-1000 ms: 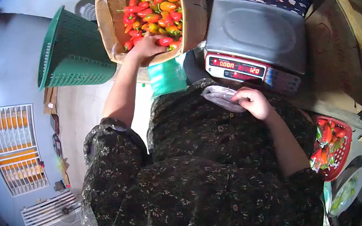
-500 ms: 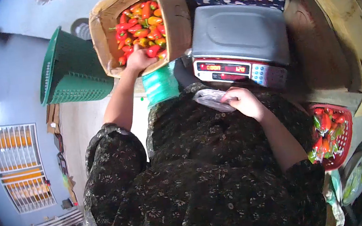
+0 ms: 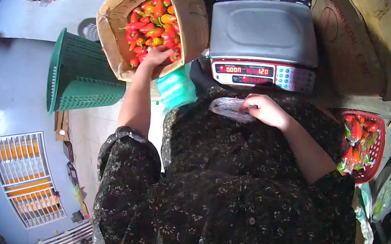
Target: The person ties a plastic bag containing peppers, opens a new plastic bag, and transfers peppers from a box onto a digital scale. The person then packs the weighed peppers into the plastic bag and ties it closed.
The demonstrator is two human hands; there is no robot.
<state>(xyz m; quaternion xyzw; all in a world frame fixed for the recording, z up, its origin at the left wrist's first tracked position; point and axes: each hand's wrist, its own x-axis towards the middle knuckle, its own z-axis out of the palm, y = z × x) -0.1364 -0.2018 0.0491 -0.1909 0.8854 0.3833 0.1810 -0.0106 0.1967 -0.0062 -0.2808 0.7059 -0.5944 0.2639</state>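
Left hand [image 3: 155, 56] inside box [image 3: 192, 25], at near edge.
Peppers [image 3: 155, 32] lie directly beyond it, axes mixed; left grip cannot be determined. Right hand [image 3: 263, 109], farther off, pinches plastic bag [image 3: 229, 106].

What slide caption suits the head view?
Left hand among red and orange peppers in a cardboard box; right hand holding a clear plastic bag near a digital scale.

A loose garment [image 3: 203, 184], dark and almost black, is worn. Its cloth is covered with small pale flowers and leaf-like marks. At the front, two round buttons [image 3: 252, 221] are seen. The left sleeve [image 3: 129, 161] is cut wide, with a wrinkled edge. The left hand [image 3: 155, 56] and the right hand [image 3: 261, 109] are bare.
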